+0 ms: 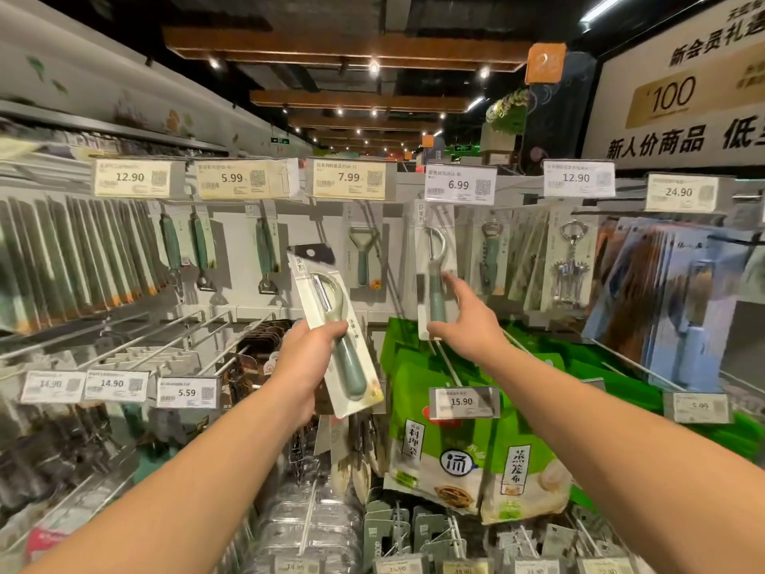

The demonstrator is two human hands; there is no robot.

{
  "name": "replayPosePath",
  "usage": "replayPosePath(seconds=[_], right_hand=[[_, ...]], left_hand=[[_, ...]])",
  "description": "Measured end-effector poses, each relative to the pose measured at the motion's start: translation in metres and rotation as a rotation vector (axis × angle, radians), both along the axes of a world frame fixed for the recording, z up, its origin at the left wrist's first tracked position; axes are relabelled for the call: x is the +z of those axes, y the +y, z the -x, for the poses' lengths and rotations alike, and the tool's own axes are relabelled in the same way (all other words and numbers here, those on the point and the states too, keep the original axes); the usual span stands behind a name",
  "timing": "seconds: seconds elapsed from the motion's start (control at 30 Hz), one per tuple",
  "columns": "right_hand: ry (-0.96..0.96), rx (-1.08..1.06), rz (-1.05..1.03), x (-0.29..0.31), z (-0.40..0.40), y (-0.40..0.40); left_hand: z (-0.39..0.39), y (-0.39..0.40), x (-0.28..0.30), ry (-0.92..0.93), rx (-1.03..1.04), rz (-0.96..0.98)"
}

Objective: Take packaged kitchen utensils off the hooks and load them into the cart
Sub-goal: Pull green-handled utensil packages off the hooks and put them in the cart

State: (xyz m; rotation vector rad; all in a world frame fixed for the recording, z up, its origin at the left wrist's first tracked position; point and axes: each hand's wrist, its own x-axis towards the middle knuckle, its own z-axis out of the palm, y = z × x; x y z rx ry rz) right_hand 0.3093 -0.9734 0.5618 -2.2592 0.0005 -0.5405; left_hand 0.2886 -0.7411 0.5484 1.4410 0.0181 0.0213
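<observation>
A green-handled peeler sealed on a pale card blister pack (432, 275) hangs from its hook directly under the white 6.99 price tag (460, 183), and the right hand (467, 325) has it by the lower end — thumb at the card's bottom edge, fingers curled onto the handle bubble. Down and to the left of that tag, the left hand (308, 358) grips a second, matching peeler pack (335, 329) already free of the display, tilted with its punched hanger tab uppermost.

The step in hand looks to be unhooking the second pack. Doing it well likely means sliding the card straight out along the hook toward the person rather than tugging downward (a downward pull could tear the hanger hole), while the left hand holds its pack clear of the neighbouring hooks.

Right of the tag hang carded corkscrews (571, 263); below it, green bagged goods (463, 449) fill the lower pegs. The cart is out of view — loading will call for a turn away from the shelf.
</observation>
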Motion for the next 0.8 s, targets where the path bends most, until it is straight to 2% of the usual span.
replayPosePath(seconds=[0.33,0.5,0.57,0.63,0.7,0.8], right_hand=[[0.095,0.037,-0.042,-0.001,-0.067,-0.025],[0.103,0.059,-0.041,-0.006,-0.076,-0.029],[0.042,-0.035,0.016,-0.009,-0.070,-0.024],[-0.107,-0.083,0.078,-0.013,-0.058,-0.016],[-0.210,0.023,0.116,-0.016,-0.034,-0.001],[-0.213,0.266,0.232,-0.022,-0.003,0.019]], left_hand=[[-0.035,-0.005,0.002,-0.084,0.022,0.037],[-0.042,-0.017,0.003,-0.066,0.016,0.074],[-0.041,-0.022,0.005,-0.083,0.020,0.070],[-0.040,-0.026,0.007,-0.098,0.026,0.062],[-0.037,-0.031,0.010,-0.110,0.025,0.054],[-0.029,-0.039,0.013,-0.115,0.017,0.049]])
